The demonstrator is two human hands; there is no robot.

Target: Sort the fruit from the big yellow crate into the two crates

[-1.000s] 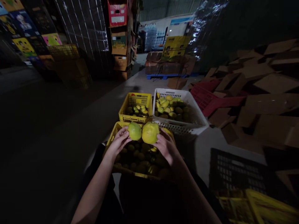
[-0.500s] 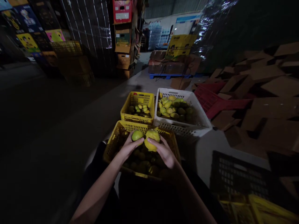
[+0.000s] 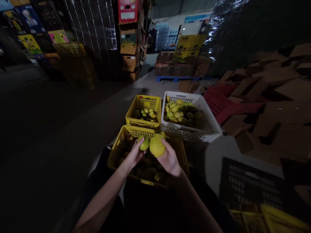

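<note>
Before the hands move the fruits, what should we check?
1. Left hand grips the green fruit: ok.
2. Right hand grips the yellow fruit: ok.
3. Both fruits are over the near yellow basket: ok.
4. Far yellow basket has room: ok.
5. White basket has room: ok.
6. Fruits free of bruises: cannot tell, too dark.

Near crate (image 3: 121, 146) before two side-by-side crates (image 3: 143, 123) (each holding fruit), flattened cardboard (image 3: 274, 97) right
</note>
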